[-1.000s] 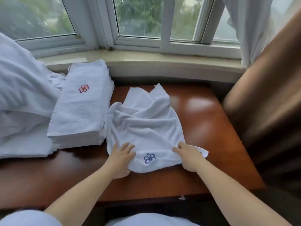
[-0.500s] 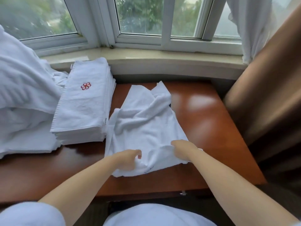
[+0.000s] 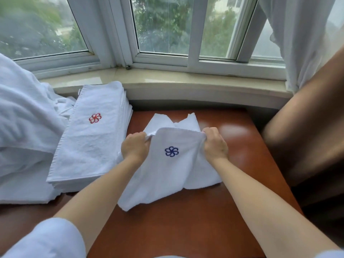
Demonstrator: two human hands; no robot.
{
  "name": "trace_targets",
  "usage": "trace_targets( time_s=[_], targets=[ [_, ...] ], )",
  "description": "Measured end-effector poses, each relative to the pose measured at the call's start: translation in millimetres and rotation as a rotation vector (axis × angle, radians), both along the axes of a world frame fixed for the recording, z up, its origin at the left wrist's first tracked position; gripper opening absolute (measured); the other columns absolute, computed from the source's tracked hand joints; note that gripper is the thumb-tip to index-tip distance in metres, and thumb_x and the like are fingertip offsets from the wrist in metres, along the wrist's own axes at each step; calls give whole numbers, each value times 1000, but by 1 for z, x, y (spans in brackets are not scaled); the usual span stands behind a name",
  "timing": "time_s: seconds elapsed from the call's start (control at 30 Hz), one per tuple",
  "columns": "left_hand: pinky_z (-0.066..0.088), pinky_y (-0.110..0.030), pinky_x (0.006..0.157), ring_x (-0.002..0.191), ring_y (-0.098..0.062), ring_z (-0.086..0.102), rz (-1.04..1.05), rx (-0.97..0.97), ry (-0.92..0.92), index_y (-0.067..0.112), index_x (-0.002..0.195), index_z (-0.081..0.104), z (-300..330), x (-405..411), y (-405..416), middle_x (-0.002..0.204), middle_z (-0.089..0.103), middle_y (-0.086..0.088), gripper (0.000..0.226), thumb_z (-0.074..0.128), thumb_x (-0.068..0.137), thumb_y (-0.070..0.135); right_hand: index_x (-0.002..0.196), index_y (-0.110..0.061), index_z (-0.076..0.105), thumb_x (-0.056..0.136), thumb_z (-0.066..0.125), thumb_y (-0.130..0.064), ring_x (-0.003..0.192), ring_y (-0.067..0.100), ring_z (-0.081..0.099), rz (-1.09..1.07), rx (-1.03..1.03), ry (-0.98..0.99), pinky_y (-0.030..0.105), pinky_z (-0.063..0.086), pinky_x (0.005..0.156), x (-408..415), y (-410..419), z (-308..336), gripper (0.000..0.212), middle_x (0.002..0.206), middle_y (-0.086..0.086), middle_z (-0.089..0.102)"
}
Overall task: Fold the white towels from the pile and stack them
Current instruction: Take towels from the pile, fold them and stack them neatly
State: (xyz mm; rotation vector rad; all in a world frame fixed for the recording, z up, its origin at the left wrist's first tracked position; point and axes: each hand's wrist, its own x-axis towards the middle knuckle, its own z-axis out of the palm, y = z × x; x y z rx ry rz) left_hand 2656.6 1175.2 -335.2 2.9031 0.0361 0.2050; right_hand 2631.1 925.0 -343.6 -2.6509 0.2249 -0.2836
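the task looks partly done. a stack of folded towels [image 3: 89,138], the top one marked with a red emblem, sits on the left of the table [image 3: 238,146], just beside the towel [image 3: 173,164] in hand. that towel, with a blue emblem, lies on the middle of the table and is mid-fold: the left hand [image 3: 135,148] and the right hand [image 3: 216,144] each pinch a corner of its near edge, each grip clamped on the cloth, and hold that edge lifted over the far part, whose two crumpled corners show beyond the hands. the fold is not yet laid flat, so i judge at least one more fold and the move onto the stack are left for this towel.

to the far left a pile of white linen [image 3: 24,116] touches the stack and seems to hold more towels to fold, how many i cannot tell. behind is a windowsill [image 3: 186,81] with a white curtain [image 3: 297,43] at the right, and a brown curtain or chair back [image 3: 307,136] stands near the table's right edge. nothing lies between the towel and the stack.
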Motion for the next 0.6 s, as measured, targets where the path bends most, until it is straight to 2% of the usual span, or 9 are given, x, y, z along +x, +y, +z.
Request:
trace_targets(
  time_s=[0.13, 0.23, 0.27, 0.3, 0.33, 0.37, 0.43, 0.5, 0.6],
  targets=[
    [45, -36, 63, 74, -24, 57, 77, -203, 68, 9, 75, 59, 0, 50, -6, 76, 62, -7, 49, 47, 95, 52, 108, -14, 55, 98, 36, -19, 91, 31, 55, -135, 160, 63, 30, 34, 68, 51, 2, -6, 22, 115, 6, 56],
    [40, -28, 56, 71, -21, 56, 154, -345, 106, 14, 72, 54, -13, 87, -12, 72, 58, -4, 45, 46, 96, 51, 102, -16, 56, 98, 39, -21, 85, 23, 52, -251, 262, 68, 30, 39, 71, 88, 3, -19, 18, 110, 4, 58],
    [37, -23, 56, 75, -20, 57, 183, -377, 115, 15, 79, 56, -20, 100, -13, 80, 61, -3, 38, 47, 96, 48, 105, -16, 56, 97, 41, -20, 89, 24, 54, -299, 319, 95, 30, 41, 74, 101, 2, -25, 17, 112, 4, 58],
    [38, -21, 61, 84, -21, 60, 220, -403, 139, 16, 95, 59, -28, 113, -13, 95, 65, -3, 30, 49, 97, 44, 113, -18, 55, 95, 43, -20, 96, 26, 56, -339, 380, 146, 31, 42, 79, 113, 1, -31, 22, 116, 3, 57],
    [40, -23, 67, 97, -23, 61, 262, -422, 190, 16, 116, 55, -36, 125, -14, 113, 63, -4, 32, 52, 97, 40, 126, -19, 51, 94, 47, -22, 105, 29, 56, -368, 443, 224, 33, 43, 83, 123, -1, -36, 32, 123, 4, 56],
    [41, -27, 73, 109, -27, 59, 297, -442, 278, 15, 133, 45, -45, 135, -13, 128, 58, -6, 45, 54, 96, 38, 137, -20, 42, 92, 51, -24, 111, 30, 55, -387, 521, 314, 33, 44, 86, 130, -3, -41, 46, 129, 4, 53],
    [41, -33, 80, 120, -32, 54, 359, -490, 480, 10, 145, 30, -63, 149, -13, 139, 50, -11, 66, 59, 92, 38, 147, -18, 30, 89, 60, -31, 117, 31, 52, -401, 683, 483, 32, 43, 84, 140, -2, -47, 67, 136, 6, 49],
    [43, -33, 81, 116, -33, 56, 421, -585, 605, 5, 141, 33, -83, 152, -15, 135, 52, -13, 69, 64, 89, 37, 138, -11, 41, 86, 65, -32, 111, 30, 57, -373, 782, 580, 33, 45, 78, 144, -3, -57, 61, 130, 8, 54],
    [44, -32, 78, 108, -33, 59, 398, -558, 627, 2, 129, 47, -101, 154, -21, 125, 58, -14, 51, 61, 92, 32, 99, -4, 62, 86, 64, -25, 95, 33, 66, -294, 774, 681, 40, 53, 79, 153, -6, -62, 25, 107, 17, 68]
  ],
)
